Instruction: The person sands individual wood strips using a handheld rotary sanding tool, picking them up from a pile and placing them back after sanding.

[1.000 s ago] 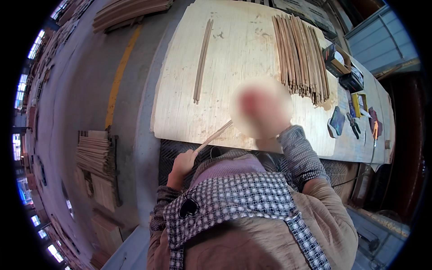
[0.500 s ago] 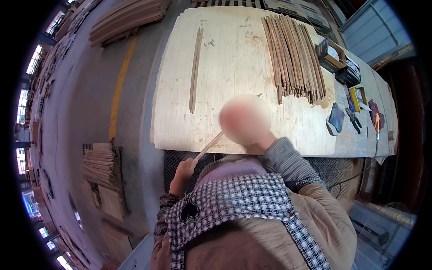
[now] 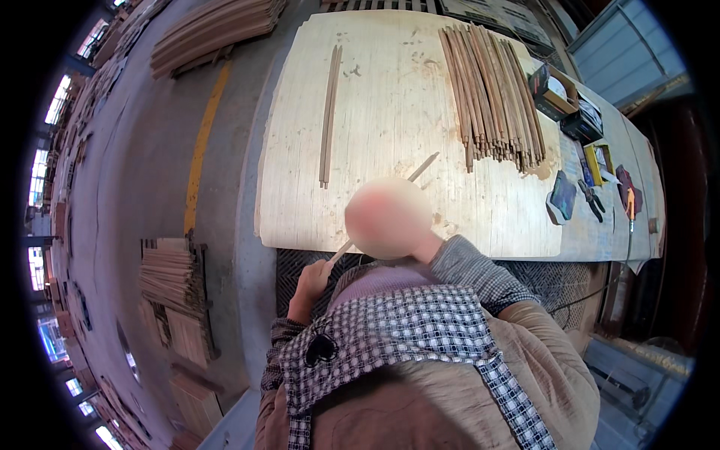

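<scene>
A thin wooden stick (image 3: pixel 425 166) slants from the near left toward the far right over the near part of the table. My left hand (image 3: pixel 311 283) is closed round its near end, just off the table's front edge. My right hand (image 3: pixel 426 247) reaches over the stick's middle. A round blurred patch covers its fingers and that stretch of wood, so its grip cannot be made out. Two slim wooden sticks (image 3: pixel 330 120) lie side by side on the pale wooden tabletop (image 3: pixel 390 97), left of its middle.
A bundle of brown sticks (image 3: pixel 495 105) lies at the far right. Beside it are open boxes (image 3: pixel 553 91), a dark pad (image 3: pixel 560 197), pliers (image 3: pixel 590 200) and an orange-nozzled air gun (image 3: pixel 630 201). Stacked boards (image 3: pixel 214 34) and a pile of wooden strips (image 3: pixel 171 277) stand at left.
My right hand has slid along the stick toward my left hand. More of the stick's far end now shows. My left hand has barely moved.
</scene>
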